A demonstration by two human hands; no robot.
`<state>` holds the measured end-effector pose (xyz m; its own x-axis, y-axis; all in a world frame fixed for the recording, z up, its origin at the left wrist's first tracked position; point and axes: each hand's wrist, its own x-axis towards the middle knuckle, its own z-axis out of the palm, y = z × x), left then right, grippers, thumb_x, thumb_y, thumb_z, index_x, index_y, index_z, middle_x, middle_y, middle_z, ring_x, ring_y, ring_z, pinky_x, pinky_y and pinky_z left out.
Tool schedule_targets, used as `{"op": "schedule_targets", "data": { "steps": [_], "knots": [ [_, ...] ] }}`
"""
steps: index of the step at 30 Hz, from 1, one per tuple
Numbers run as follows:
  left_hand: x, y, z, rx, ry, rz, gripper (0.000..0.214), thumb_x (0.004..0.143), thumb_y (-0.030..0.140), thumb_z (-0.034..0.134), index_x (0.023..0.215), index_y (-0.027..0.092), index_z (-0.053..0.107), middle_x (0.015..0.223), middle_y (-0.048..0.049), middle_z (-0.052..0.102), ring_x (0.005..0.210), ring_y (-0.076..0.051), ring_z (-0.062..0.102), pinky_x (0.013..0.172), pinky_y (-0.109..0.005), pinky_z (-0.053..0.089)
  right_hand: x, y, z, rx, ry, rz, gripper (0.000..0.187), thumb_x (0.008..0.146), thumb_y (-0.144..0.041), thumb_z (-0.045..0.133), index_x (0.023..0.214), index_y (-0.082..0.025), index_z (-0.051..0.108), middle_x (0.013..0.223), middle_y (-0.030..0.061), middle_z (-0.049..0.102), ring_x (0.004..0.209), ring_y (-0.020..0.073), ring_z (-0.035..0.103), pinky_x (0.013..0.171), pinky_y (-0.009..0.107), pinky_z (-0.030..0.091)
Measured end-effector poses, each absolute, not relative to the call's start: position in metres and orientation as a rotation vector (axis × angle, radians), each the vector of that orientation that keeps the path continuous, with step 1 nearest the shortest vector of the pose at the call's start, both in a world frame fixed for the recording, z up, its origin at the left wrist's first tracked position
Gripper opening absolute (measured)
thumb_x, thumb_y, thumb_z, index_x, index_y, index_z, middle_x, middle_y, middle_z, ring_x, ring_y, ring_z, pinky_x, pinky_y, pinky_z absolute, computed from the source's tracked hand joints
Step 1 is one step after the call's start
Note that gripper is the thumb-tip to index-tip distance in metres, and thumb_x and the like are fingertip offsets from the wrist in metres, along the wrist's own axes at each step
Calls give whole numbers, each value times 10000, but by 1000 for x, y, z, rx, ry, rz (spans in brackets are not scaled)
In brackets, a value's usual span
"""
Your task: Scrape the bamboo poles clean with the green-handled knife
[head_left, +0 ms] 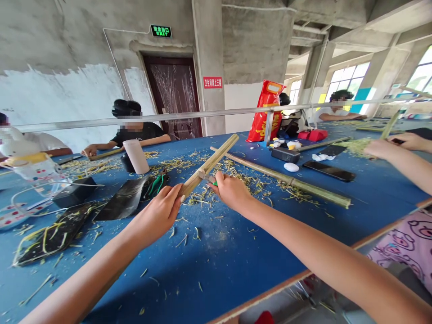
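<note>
My left hand (pixel 165 208) grips the near end of a split bamboo strip (pixel 218 156), which slants up and away over the table. My right hand (pixel 233 192) is closed around a small green-handled tool with a metal head (pixel 205 176). The metal head rests against the strip around its middle; the fingers hide most of the handle, so its exact kind does not show. Beneath the strip, thin curled bamboo shavings (pixel 248 182) lie scattered on the blue table (pixel 216 256).
A longer bamboo pole (pixel 286 177) lies to the right, near a black phone (pixel 329 171). Green-handled pliers (pixel 157 183), a black sheet (pixel 121 200) and a pale cup (pixel 136 156) stand or lie left. A metal rail (pixel 189 115) crosses beyond. Another person's hands (pixel 388 145) work at right.
</note>
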<state>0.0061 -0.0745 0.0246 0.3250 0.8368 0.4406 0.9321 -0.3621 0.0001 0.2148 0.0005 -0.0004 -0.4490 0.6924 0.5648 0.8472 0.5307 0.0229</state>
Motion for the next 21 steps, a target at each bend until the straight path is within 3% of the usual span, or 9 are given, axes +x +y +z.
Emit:
{"op": "schedule_targets", "data": {
  "steps": [5,21],
  "knots": [
    [10,-67,23,-2344,-1747,-502,442,899,369,200,1172,129,452,866,-77,530,630,-154,551,616,-284,438,208,4,-1,-1301,-2265,-465,412,926,-430,263,929,-84,486,669,115,621,558,184,587,428,263,272],
    [18,-53,20,-2283,-1921,-482,324,890,270,232,1025,132,492,806,-62,526,597,-135,535,626,-267,413,196,22,-5,-1387,-2255,-512,427,925,-452,256,946,-79,464,717,140,629,633,192,621,469,260,380]
  ]
}}
